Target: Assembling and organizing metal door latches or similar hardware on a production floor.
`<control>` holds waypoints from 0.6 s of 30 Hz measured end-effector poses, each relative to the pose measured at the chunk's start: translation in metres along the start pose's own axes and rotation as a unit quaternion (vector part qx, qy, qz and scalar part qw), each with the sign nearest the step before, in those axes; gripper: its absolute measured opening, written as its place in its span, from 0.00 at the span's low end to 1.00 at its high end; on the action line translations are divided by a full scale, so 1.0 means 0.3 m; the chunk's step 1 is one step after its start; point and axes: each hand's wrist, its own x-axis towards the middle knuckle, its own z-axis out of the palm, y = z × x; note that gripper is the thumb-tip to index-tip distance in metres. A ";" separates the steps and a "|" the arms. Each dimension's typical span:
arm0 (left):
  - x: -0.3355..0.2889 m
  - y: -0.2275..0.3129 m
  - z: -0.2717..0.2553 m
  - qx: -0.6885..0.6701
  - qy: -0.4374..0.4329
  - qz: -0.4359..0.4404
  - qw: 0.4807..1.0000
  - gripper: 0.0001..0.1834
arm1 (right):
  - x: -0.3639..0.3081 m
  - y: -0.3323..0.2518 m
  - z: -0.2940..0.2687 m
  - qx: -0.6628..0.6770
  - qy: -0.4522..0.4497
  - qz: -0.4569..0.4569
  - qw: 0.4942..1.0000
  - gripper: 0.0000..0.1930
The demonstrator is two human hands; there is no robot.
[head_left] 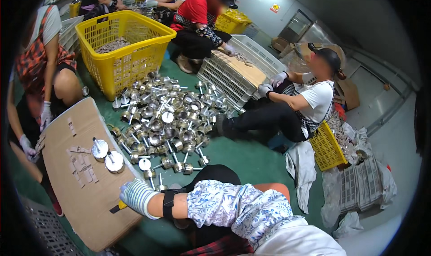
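Observation:
My right hand (136, 196), in a striped work glove with a black wrist brace, reaches left across my lap and grips a yellow-handled tool (117, 206). It rests on the near edge of a brown cardboard sheet (85, 211). Two round metal discs with upright stems (99, 148) (115, 161) stand on the cardboard a little beyond the hand, next to several small flat grey pieces (81, 168). My left hand is out of sight.
A large pile of shiny metal cup-and-stem parts (166, 121) covers the green floor ahead. A yellow basket (123, 45) stands behind it, white crates (233, 72) to the right. Several seated people work around the pile; a gloved person (45, 76) sits at the cardboard's far side.

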 end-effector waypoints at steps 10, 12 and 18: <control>-0.042 -0.020 -0.033 0.043 -0.029 0.024 0.998 0.24 | -0.041 -0.069 -0.010 -0.033 0.036 -0.007 0.999 0.11; -0.138 -0.096 0.012 0.059 0.006 0.060 0.996 0.25 | -0.048 -0.083 -0.001 -0.043 0.095 -0.053 0.993 0.13; -0.074 -0.039 -0.022 0.092 -0.061 0.022 0.994 0.25 | -0.012 -0.079 0.017 -0.072 -0.002 -0.101 0.992 0.09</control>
